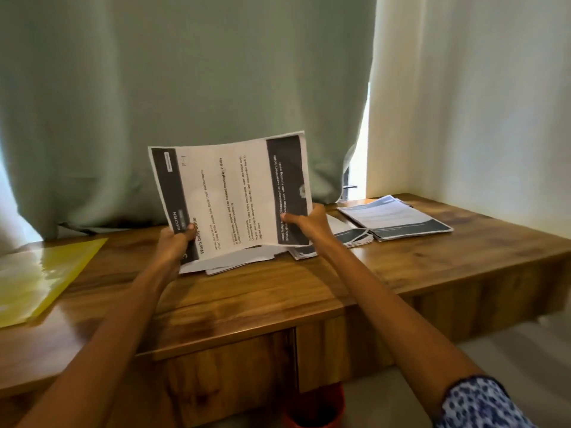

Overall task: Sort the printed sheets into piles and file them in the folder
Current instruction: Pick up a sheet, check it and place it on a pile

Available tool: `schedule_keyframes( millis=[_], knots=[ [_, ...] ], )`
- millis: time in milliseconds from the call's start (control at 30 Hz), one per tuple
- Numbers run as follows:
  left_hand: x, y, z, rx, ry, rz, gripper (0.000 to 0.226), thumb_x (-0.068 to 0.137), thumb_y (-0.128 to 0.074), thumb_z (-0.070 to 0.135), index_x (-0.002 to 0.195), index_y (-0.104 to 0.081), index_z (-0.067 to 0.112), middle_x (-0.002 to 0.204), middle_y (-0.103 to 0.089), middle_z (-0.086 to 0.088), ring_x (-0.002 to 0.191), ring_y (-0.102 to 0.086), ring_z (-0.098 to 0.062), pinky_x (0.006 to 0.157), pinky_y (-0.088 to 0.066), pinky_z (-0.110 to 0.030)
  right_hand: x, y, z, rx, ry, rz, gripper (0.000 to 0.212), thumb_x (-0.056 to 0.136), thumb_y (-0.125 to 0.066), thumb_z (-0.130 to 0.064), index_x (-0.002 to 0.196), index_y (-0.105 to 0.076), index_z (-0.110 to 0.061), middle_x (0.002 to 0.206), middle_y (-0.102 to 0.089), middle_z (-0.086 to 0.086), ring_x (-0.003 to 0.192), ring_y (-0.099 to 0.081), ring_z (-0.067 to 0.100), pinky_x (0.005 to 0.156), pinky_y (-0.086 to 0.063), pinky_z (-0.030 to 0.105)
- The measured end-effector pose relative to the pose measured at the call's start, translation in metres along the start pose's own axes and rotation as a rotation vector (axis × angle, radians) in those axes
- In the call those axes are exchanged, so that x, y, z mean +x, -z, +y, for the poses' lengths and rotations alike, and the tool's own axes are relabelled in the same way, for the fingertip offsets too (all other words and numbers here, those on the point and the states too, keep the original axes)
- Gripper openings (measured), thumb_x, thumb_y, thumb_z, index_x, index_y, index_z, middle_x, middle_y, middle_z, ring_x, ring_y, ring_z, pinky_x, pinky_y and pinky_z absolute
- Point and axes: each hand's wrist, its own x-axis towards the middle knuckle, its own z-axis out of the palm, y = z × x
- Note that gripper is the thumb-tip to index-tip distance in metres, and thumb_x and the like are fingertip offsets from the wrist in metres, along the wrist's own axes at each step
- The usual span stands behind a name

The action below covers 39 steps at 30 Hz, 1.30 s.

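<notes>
Now both hands' fingers [189,227] pinch the raised sheet [228,193].

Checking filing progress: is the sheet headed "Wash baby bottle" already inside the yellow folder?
No, both hands, left hand and right hand, hold that sheet up above the desk, away from the yellow folder.

A brown wooden desk with a visible grain and a drawer front [247,307] carries everything. Well out to the left of the left hand [176,242] a translucent yellow plastic folder [46,273] lies flat on it, while a loose pile of white printed sheets [241,262] sits directly under both hands. Just beyond the right hand [306,225] lies a fanned stack of dark-banded sheets [355,237], and farther right a neater pile of printed sheets with dark headers [395,217] rests near the desk's back corner.
</notes>
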Motion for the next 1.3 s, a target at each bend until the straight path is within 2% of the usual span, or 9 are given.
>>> schedule_keyframes(
  millis=[200, 300, 400, 600, 900, 1000, 1067, 1167, 1300],
  knots=[
    [0.005, -0.113, -0.001, -0.02, 0.02, -0.09, 0.028, 0.097, -0.046, 0.013, 0.123, -0.05, 0.003, 0.123, -0.059, -0.018, 0.11, -0.058, -0.033, 0.088, -0.047, -0.044, 0.041, 0.091, 0.017, -0.213, 0.135, 0.404, 0.046, 0.087, -0.065, -0.028, 0.126, -0.048, -0.01, 0.123, -0.06, 0.01, 0.109, -0.06, 0.027, 0.093, -0.049, 0.039],
    [0.007, -0.165, -0.008, -0.051, 0.049, -0.104, 0.027, 0.098, -0.045, 0.015, 0.122, -0.051, 0.004, 0.123, -0.059, -0.017, 0.11, -0.058, -0.033, 0.084, -0.047, -0.042, 0.057, 0.133, 0.03, -0.269, 0.177, 0.575, 0.038, 0.091, -0.059, -0.023, 0.125, -0.048, -0.011, 0.12, -0.061, 0.011, 0.107, -0.06, 0.027, 0.087, -0.047, 0.031],
    [0.013, -0.211, -0.019, -0.109, 0.1, -0.081, 0.03, 0.098, -0.046, 0.015, 0.125, -0.049, 0.003, 0.124, -0.058, -0.017, 0.113, -0.057, -0.033, 0.085, -0.047, -0.041, 0.079, 0.174, 0.05, -0.306, 0.171, 0.663, 0.03, 0.093, -0.056, -0.017, 0.121, -0.051, -0.012, 0.117, -0.062, 0.009, 0.106, -0.059, 0.026, 0.081, -0.041, 0.026],
    [0.035, -0.291, -0.045, -0.159, 0.18, -0.042, 0.03, 0.098, -0.047, 0.017, 0.124, -0.047, 0.002, 0.122, -0.058, -0.018, 0.109, -0.058, -0.035, 0.085, -0.048, -0.04, 0.128, 0.245, 0.091, -0.469, 0.026, 0.744, 0.026, 0.094, -0.048, -0.008, 0.119, -0.057, -0.009, 0.122, -0.061, 0.011, 0.113, -0.055, 0.028, 0.089, -0.044, 0.032],
    [0.08, -0.374, -0.073, -0.046, 0.294, 0.0, 0.02, 0.096, -0.05, 0.011, 0.11, -0.055, -0.002, 0.113, -0.061, -0.023, 0.101, -0.061, -0.036, 0.079, -0.051, -0.038, 0.218, 0.308, 0.145, -0.715, -0.092, 0.626, 0.024, 0.091, -0.044, -0.008, 0.108, -0.062, -0.008, 0.114, -0.064, 0.012, 0.107, -0.056, 0.03, 0.092, -0.043, 0.035],
    [0.091, -0.389, -0.078, 0.032, 0.299, 0.028, 0.019, 0.095, -0.048, 0.006, 0.11, -0.055, -0.004, 0.112, -0.061, -0.024, 0.101, -0.061, -0.037, 0.074, -0.049, -0.036, 0.254, 0.325, 0.166, -0.836, -0.106, 0.451, 0.03, 0.089, -0.046, -0.007, 0.116, -0.058, -0.012, 0.122, -0.06, 0.009, 0.114, -0.053, 0.028, 0.096, -0.042, 0.038],
    [0.094, -0.393, -0.079, 0.076, 0.307, 0.041, 0.017, 0.095, -0.048, 0.004, 0.108, -0.054, -0.005, 0.112, -0.06, -0.025, 0.101, -0.06, -0.038, 0.074, -0.048, -0.037, 0.275, 0.332, 0.175, -0.892, -0.115, 0.29, 0.042, 0.086, -0.046, -0.001, 0.126, -0.051, -0.013, 0.131, -0.055, 0.009, 0.121, -0.049, 0.027, 0.098, -0.041, 0.038],
    [0.098, -0.395, -0.082, 0.117, 0.317, 0.066, 0.017, 0.094, -0.048, 0.001, 0.108, -0.053, -0.004, 0.11, -0.06, -0.025, 0.102, -0.059, -0.038, 0.074, -0.047, -0.036, 0.301, 0.33, 0.179, -0.94, -0.114, 0.094, 0.058, 0.083, -0.045, 0.002, 0.137, -0.038, -0.017, 0.142, -0.045, 0.009, 0.13, -0.043, 0.026, 0.103, -0.037, 0.045],
    [0.097, -0.395, -0.082, 0.135, 0.332, 0.071, 0.019, 0.094, -0.048, 0.001, 0.111, -0.053, -0.005, 0.11, -0.058, -0.025, 0.102, -0.058, -0.037, 0.079, -0.047, -0.037, 0.318, 0.328, 0.177, -1.08, -0.178, 0.005, 0.059, 0.09, -0.04, -0.004, 0.145, -0.024, -0.016, 0.148, -0.037, 0.009, 0.134, -0.036, 0.027, 0.109, -0.027, 0.049]
  ],
)
